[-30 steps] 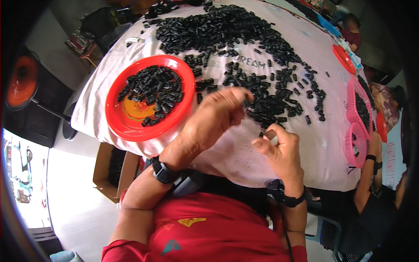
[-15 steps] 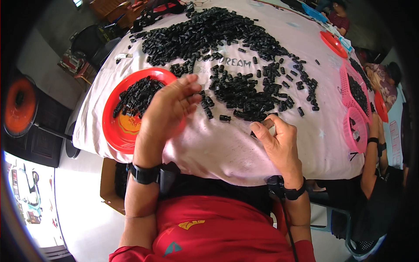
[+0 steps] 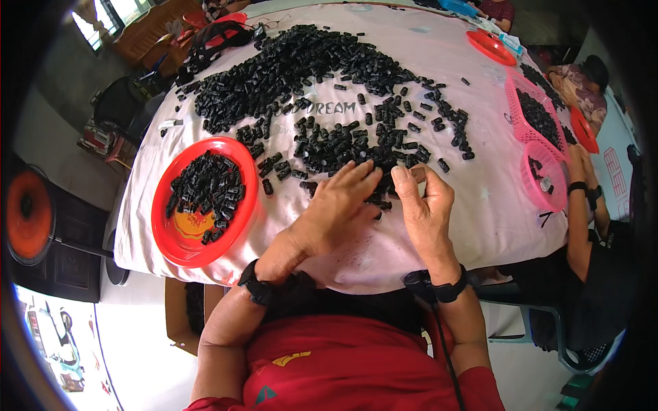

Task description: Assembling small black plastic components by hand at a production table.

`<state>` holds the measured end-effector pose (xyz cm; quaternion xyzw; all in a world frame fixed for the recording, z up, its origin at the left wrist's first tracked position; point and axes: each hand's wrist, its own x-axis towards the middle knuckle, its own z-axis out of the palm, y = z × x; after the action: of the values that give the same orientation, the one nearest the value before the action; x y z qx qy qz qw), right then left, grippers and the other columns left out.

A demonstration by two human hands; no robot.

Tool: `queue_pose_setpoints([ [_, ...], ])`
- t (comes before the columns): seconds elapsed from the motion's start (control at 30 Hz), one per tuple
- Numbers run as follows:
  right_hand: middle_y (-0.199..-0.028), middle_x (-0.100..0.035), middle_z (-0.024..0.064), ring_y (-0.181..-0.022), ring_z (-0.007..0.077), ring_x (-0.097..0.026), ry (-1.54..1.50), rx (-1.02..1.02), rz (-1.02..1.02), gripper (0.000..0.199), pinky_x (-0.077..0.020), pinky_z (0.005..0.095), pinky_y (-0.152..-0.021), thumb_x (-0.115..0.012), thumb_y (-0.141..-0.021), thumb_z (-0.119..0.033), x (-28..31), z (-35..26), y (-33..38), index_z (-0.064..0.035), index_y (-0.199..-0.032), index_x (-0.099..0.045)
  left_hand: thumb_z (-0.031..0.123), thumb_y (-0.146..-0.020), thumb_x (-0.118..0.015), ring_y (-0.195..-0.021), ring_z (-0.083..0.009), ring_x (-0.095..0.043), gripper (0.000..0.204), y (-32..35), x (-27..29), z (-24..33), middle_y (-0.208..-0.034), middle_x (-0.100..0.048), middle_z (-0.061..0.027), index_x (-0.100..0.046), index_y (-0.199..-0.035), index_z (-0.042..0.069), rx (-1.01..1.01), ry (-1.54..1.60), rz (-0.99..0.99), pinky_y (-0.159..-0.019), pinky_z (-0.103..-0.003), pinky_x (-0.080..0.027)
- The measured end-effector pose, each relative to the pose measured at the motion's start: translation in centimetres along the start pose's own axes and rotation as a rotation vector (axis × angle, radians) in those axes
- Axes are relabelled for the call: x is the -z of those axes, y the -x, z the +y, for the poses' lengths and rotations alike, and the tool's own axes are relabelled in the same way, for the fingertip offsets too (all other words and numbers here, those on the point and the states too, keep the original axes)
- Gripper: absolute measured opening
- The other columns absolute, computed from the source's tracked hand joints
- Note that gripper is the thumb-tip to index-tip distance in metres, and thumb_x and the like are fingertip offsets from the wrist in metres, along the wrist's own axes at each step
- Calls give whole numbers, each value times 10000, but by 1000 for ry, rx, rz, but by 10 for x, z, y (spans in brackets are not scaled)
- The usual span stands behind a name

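Small black cylindrical plastic pieces (image 3: 339,144) lie in a loose heap on the table, close in front of my hands. My left hand (image 3: 339,205) reaches over the near edge of this heap, back upward and fingers stretched out; its thumb side is partly hidden. To its right, my right hand (image 3: 428,202) is closed, thumb against bent forefinger. Something small shows between those fingers, too little of it to name. A red round plate (image 3: 161,229) with a pile of the black pieces on it stands at the left.
A much larger heap of black pieces (image 3: 288,68) covers the far part of the cloth-covered table (image 3: 473,226). At the right are pink baskets (image 3: 548,195) and a red plate (image 3: 492,46). Another person's forearms (image 3: 581,205) rest at the right edge. A fan (image 3: 31,212) stands left.
My left hand has moved right, from beside the red plate to the near heap. The right hand stays pinched. The whole view has shifted, with the plate now lower in the picture.
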<state>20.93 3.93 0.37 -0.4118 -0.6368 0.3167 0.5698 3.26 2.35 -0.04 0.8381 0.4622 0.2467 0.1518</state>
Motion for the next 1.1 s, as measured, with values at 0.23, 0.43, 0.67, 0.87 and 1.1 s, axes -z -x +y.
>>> queue_pose_setpoints([
  [0.23, -614, -590, 6, -545, 34, -450, -42, 33, 42, 280, -378, 229, -484, -677, -898, -221, -2, 2, 1, 11, -756, -611, 237, -864, -617, -1343, -320, -384, 444, 22, 11, -5, -1403, -453, -190, -559, -1271, 68, 146, -78, 57, -1071, -471, -319],
  [0.43, -617, -588, 3, -553, 30, -451, -48, -26, -13, 281, -375, 226, -489, -670, -903, -216, -3, 0, 2, 12, -753, -604, 132, -844, -623, -1135, -389, -555, 392, 10, 26, -23, -1247, -564, -240, -583, -1204, -18, 208, 18, 412, -975, -416, -441],
  [0.67, -592, -559, -9, -527, 24, -418, -28, 35, 17, 281, -345, 227, -461, -675, -901, -218, -3, 0, 0, 2, -743, -600, 94, -876, -606, -1289, -301, -464, 459, 25, 23, -12, -1348, -503, -216, -510, -1318, 16, 151, 122, 287, -1059, -369, -367],
  [0.87, -586, -538, -18, -529, 27, -398, -15, 15, -7, 288, -333, 230, -460, -676, -901, -215, -5, 4, 1, -3, -725, -590, 63, -818, -668, -873, -215, -613, 225, 39, 36, -17, -950, -634, -100, -666, -1041, 31, 246, -63, 160, -738, -338, -495],
  [1.1, -589, -536, -21, -556, 29, -408, -48, 34, 3, 286, -350, 220, -496, -677, -899, -203, -7, 6, 3, -3, -716, -584, 89, -805, -684, -749, -193, -608, 204, 35, 40, -14, -905, -629, -97, -658, -993, 13, 388, 174, 284, -690, -309, -496],
])
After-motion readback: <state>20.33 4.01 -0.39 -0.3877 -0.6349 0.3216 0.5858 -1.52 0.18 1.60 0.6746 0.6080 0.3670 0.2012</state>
